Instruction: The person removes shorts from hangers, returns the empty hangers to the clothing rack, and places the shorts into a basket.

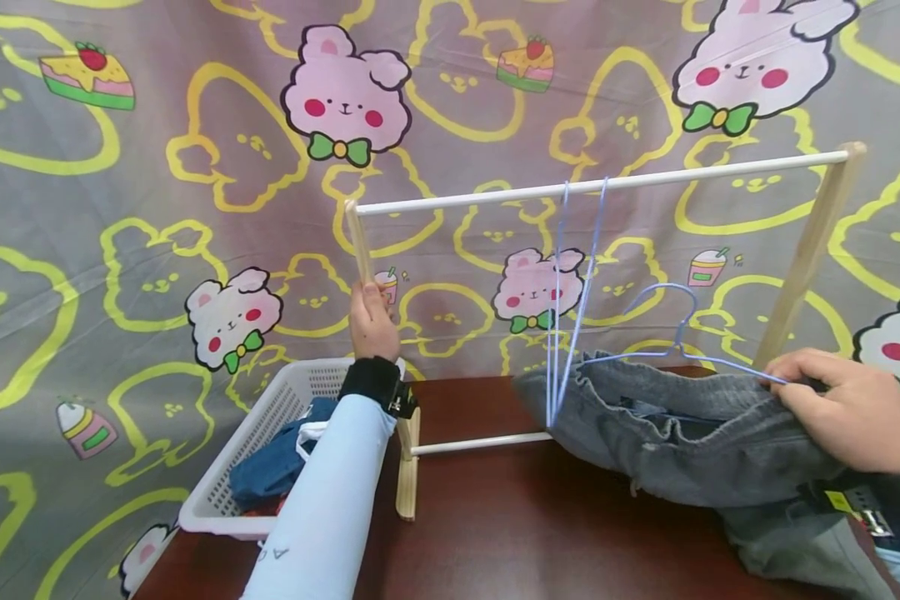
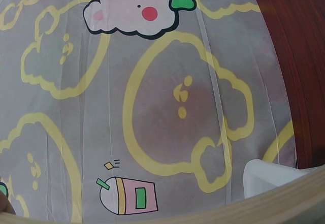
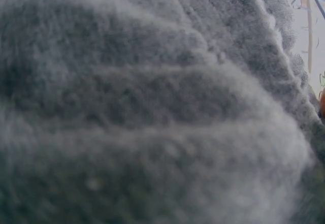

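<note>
In the head view, my left hand (image 1: 375,325) grips the left wooden post (image 1: 360,246) of a small clothes rack. My right hand (image 1: 858,408) pinches the waist of a grey denim garment (image 1: 682,467), probably jeans, together with one end of a blue wire hanger (image 1: 678,333). This hanger lies across the waist opening with its hook upward, off the rail. Further blue hangers (image 1: 558,333) hang from the white top rail (image 1: 480,198), and their lower ends touch the garment's left side. Blurred grey fabric (image 3: 152,102) fills most of the right wrist view.
A white plastic basket (image 1: 217,467) with dark blue clothing (image 1: 277,467) stands left of the rack, partly behind my left sleeve. The rack's lower rail (image 1: 480,443) runs just above the dark red table (image 1: 495,533). A rabbit-patterned curtain (image 1: 142,317) hangs behind.
</note>
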Demonstrator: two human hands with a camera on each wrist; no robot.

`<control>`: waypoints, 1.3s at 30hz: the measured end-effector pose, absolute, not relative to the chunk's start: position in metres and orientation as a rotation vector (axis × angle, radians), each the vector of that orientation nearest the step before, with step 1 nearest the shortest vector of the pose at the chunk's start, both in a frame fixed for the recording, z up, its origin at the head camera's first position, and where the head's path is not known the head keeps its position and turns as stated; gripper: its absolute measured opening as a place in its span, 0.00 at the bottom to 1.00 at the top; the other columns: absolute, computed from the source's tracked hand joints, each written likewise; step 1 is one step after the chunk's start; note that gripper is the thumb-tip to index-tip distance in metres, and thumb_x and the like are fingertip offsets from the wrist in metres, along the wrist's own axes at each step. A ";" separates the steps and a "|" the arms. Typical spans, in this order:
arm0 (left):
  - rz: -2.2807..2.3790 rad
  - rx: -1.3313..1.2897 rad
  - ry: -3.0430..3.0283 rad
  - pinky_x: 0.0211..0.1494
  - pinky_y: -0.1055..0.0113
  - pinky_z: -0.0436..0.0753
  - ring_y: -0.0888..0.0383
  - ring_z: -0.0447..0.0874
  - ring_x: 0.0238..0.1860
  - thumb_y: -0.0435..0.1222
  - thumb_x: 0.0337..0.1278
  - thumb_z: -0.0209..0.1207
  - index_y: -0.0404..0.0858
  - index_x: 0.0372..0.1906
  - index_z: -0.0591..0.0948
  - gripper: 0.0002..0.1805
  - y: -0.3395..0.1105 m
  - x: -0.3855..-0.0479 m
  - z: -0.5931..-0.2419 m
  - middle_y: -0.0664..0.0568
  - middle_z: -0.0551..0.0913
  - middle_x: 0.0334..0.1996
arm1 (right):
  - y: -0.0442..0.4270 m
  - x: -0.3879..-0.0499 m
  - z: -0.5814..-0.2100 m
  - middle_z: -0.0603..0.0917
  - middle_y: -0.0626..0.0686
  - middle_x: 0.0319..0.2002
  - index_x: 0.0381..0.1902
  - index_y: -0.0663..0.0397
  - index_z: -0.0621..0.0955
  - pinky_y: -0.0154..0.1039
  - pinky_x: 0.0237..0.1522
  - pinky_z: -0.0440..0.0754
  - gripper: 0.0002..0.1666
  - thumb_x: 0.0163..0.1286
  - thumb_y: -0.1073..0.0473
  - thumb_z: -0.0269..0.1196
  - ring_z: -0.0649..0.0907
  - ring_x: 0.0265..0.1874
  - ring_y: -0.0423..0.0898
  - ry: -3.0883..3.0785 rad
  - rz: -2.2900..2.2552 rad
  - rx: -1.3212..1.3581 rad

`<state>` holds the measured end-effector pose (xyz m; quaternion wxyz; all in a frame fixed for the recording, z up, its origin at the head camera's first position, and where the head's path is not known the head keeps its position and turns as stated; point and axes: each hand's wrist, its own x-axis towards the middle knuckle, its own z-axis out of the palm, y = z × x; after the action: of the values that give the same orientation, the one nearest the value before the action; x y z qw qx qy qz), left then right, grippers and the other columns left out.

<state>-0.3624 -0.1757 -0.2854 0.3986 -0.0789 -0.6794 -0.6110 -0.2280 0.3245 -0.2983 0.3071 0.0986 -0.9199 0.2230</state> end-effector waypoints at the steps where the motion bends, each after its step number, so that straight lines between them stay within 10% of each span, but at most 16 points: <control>1: -1.546 -0.198 -1.723 0.30 0.66 0.65 0.56 0.66 0.25 0.46 0.84 0.35 0.30 0.53 0.72 0.23 -0.176 -0.362 -0.286 0.51 0.66 0.29 | 0.322 -0.228 -0.299 0.85 0.58 0.36 0.27 0.53 0.85 0.35 0.32 0.67 0.07 0.62 0.67 0.63 0.67 0.32 0.21 -2.433 0.601 0.261; 29: -1.570 -0.337 -1.814 0.31 0.67 0.69 0.59 0.66 0.24 0.48 0.83 0.33 0.31 0.52 0.70 0.24 -0.190 -0.353 -0.277 0.51 0.67 0.29 | 0.231 -0.260 -0.295 0.85 0.46 0.35 0.28 0.46 0.85 0.39 0.36 0.74 0.13 0.61 0.70 0.60 0.79 0.34 0.45 -2.379 0.783 0.530; 39: -1.035 -0.301 -2.312 0.58 0.47 0.73 0.40 0.74 0.52 0.45 0.84 0.34 0.30 0.69 0.67 0.26 -0.217 -0.316 -0.273 0.35 0.71 0.54 | 0.220 -0.265 -0.305 0.84 0.45 0.34 0.26 0.46 0.84 0.42 0.38 0.74 0.13 0.59 0.71 0.62 0.79 0.34 0.45 -2.352 0.808 0.630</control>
<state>-0.3163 -0.2169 -0.2732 0.2910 -0.1128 -0.8671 -0.3882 -0.2652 0.2199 -0.3045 0.2841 0.2356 -0.8789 0.3021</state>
